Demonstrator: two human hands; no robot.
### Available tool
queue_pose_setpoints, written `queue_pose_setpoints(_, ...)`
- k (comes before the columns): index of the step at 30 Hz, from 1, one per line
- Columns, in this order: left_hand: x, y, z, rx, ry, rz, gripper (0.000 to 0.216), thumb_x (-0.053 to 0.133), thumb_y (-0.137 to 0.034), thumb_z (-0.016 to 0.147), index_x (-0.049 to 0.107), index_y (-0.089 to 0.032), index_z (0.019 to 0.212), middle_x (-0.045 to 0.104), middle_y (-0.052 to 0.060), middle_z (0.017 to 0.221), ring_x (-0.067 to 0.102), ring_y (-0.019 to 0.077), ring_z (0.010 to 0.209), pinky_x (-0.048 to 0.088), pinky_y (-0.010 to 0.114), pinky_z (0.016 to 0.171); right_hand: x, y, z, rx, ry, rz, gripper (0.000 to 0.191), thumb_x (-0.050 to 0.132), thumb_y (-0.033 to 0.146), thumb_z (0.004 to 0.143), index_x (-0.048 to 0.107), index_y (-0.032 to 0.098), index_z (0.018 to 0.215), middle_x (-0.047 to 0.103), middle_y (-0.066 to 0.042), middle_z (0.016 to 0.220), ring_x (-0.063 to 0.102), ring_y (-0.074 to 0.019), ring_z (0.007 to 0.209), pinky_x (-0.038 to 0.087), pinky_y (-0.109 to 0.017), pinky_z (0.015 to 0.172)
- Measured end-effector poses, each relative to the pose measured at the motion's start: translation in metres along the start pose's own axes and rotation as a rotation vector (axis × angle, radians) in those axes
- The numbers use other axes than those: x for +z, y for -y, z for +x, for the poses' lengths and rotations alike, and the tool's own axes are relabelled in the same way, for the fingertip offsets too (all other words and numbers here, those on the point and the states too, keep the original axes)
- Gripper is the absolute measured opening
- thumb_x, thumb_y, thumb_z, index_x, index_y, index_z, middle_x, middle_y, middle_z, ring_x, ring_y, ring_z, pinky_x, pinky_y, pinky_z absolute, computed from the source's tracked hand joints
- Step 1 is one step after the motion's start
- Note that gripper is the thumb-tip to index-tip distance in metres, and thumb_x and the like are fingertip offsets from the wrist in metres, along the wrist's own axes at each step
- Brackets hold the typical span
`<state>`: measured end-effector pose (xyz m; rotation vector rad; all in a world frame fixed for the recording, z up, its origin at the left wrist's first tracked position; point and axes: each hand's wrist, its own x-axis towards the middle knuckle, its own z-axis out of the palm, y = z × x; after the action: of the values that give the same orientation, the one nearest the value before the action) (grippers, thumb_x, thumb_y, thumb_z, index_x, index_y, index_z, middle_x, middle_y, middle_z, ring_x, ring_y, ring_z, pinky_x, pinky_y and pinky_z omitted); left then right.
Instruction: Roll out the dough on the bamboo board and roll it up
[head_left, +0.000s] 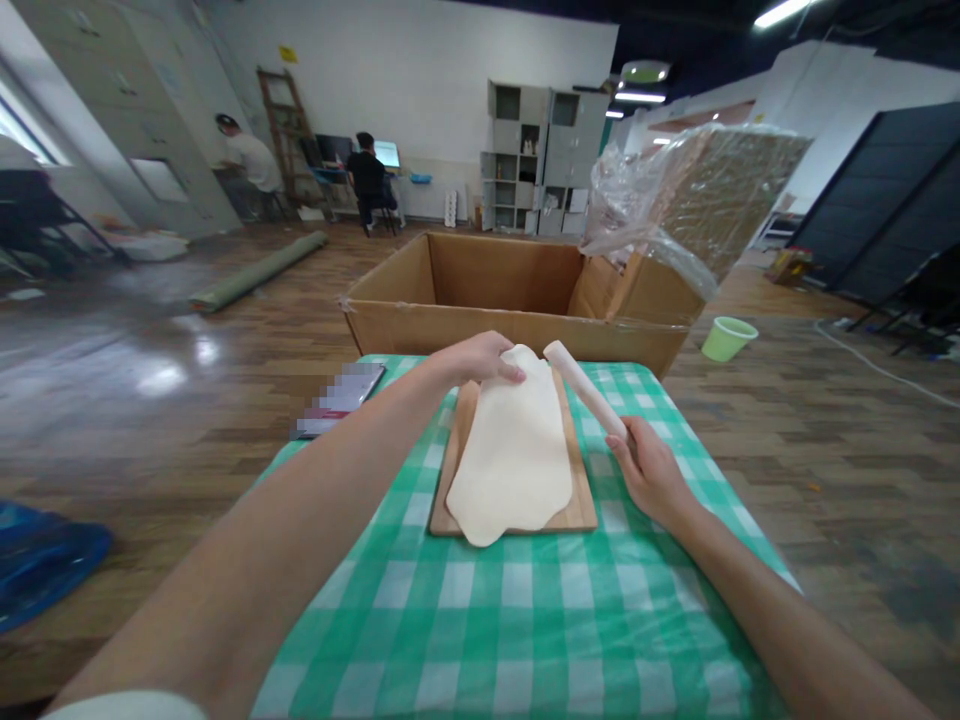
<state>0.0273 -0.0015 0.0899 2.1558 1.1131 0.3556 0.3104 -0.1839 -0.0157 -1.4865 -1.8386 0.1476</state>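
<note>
A flat sheet of pale dough (514, 450) lies on a wooden board (581, 505) on the green checked tablecloth (510, 620). My left hand (480, 358) pinches the far edge of the dough, fingers closed on it. My right hand (651, 470) grips the near end of a white rolling pin (581, 385), which lies slanted along the board's right side, pointing away from me.
A phone (341, 397) lies at the table's far left corner. A large open cardboard box (517, 290) stands just beyond the table, with a plastic-wrapped bundle (697, 190) over its right side. A green cup (727, 338) sits on the floor. Two people sit far back.
</note>
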Motion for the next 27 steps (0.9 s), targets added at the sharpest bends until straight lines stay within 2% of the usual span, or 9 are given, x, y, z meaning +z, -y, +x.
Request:
queue_pose_setpoints(3, -0.024, -0.026, 0.002, 0.153, -0.097, 0.008, 0.033, 0.078, -0.042, 0.070, 0.078, -0.016, 0.090, 0.074, 0.003, 0.087, 0.067, 0.0217, 0.082, 0.047, 0.027, 0.069, -0.001, 0.001, 0.000, 0.005, -0.022, 0.006, 0.034, 0.040, 0.052, 0.106, 0.056, 0.022, 0.108, 0.064, -0.007, 0.091, 0.061, -0.0256, 0.081, 0.050, -0.038, 0.073)
queue_pose_setpoints(7, -0.057, -0.061, -0.005, 0.353, -0.319, 0.151, 0.031, 0.076, -0.041, 0.076, 0.075, -0.013, 0.089, 0.069, 0.001, 0.082, 0.063, 0.0189, 0.082, 0.044, 0.027, 0.074, -0.006, 0.003, 0.000, 0.017, -0.086, 0.008, 0.034, 0.039, 0.052, 0.107, 0.056, 0.022, 0.110, 0.063, -0.006, 0.091, 0.062, -0.0255, 0.081, 0.049, -0.038, 0.073)
queue_pose_setpoints(10, -0.058, -0.069, -0.028, 0.430, -0.393, 0.262, 0.024, 0.070, -0.038, 0.084, 0.073, -0.015, 0.091, 0.066, -0.001, 0.077, 0.061, 0.0161, 0.077, 0.042, 0.025, 0.072, -0.009, 0.001, 0.000, 0.030, -0.135, 0.008, 0.034, 0.040, 0.053, 0.107, 0.056, 0.023, 0.110, 0.064, -0.006, 0.091, 0.063, -0.0259, 0.082, 0.049, -0.039, 0.073)
queue_pose_setpoints(13, -0.030, -0.051, -0.062, 0.398, -0.280, 0.333, 0.019, 0.061, -0.031, 0.091, 0.073, -0.019, 0.100, 0.071, 0.001, 0.082, 0.066, 0.0178, 0.079, 0.044, 0.026, 0.073, -0.011, -0.004, 0.000, 0.054, -0.159, 0.002, 0.036, 0.040, 0.055, 0.106, 0.056, 0.023, 0.110, 0.065, -0.005, 0.090, 0.063, -0.0261, 0.080, 0.048, -0.039, 0.071)
queue_pose_setpoints(17, 0.031, -0.005, -0.107, 0.364, -0.024, 0.458, 0.027, 0.053, -0.017, 0.090, 0.075, -0.029, 0.101, 0.078, 0.003, 0.098, 0.073, 0.0212, 0.092, 0.051, 0.029, 0.082, -0.011, -0.006, -0.001, 0.087, -0.144, 0.016, 0.038, 0.042, 0.055, 0.105, 0.058, 0.022, 0.114, 0.067, -0.006, 0.091, 0.064, -0.0263, 0.080, 0.048, -0.038, 0.070)
queue_pose_setpoints(19, 0.054, 0.015, -0.123, 0.361, 0.014, 0.459, 0.031, 0.050, -0.016, 0.092, 0.074, -0.031, 0.105, 0.079, 0.002, 0.109, 0.074, 0.0209, 0.100, 0.053, 0.029, 0.089, -0.011, -0.004, -0.001, 0.102, -0.126, 0.024, 0.039, 0.042, 0.056, 0.106, 0.059, 0.022, 0.115, 0.068, -0.006, 0.091, 0.064, -0.0261, 0.079, 0.048, -0.038, 0.069)
queue_pose_setpoints(22, 0.071, 0.028, -0.138, 0.415, 0.008, 0.534, 0.036, 0.042, -0.015, 0.099, 0.069, -0.028, 0.118, 0.069, 0.005, 0.140, 0.068, 0.0212, 0.124, 0.055, 0.032, 0.099, -0.011, 0.001, -0.001, 0.109, -0.118, 0.032, 0.039, 0.042, 0.056, 0.105, 0.059, 0.022, 0.116, 0.069, -0.006, 0.093, 0.065, -0.0259, 0.080, 0.048, -0.037, 0.069)
queue_pose_setpoints(24, 0.075, 0.027, -0.144, 0.444, 0.009, 0.601, 0.034, 0.042, -0.013, 0.100, 0.068, -0.026, 0.117, 0.066, 0.008, 0.143, 0.067, 0.0228, 0.127, 0.057, 0.033, 0.097, -0.012, 0.004, -0.001, 0.111, -0.114, 0.041, 0.039, 0.043, 0.056, 0.105, 0.060, 0.022, 0.116, 0.069, -0.005, 0.092, 0.064, -0.0253, 0.079, 0.048, -0.037, 0.070)
queue_pose_setpoints(27, 0.083, 0.018, -0.155, 0.508, -0.008, 0.669, 0.030, 0.042, -0.012, 0.103, 0.068, -0.022, 0.113, 0.070, 0.012, 0.137, 0.069, 0.0254, 0.125, 0.061, 0.036, 0.095, -0.012, 0.006, -0.001, 0.137, -0.090, 0.064, 0.039, 0.043, 0.057, 0.105, 0.060, 0.023, 0.114, 0.066, -0.003, 0.084, 0.062, -0.0235, 0.072, 0.047, -0.036, 0.066)
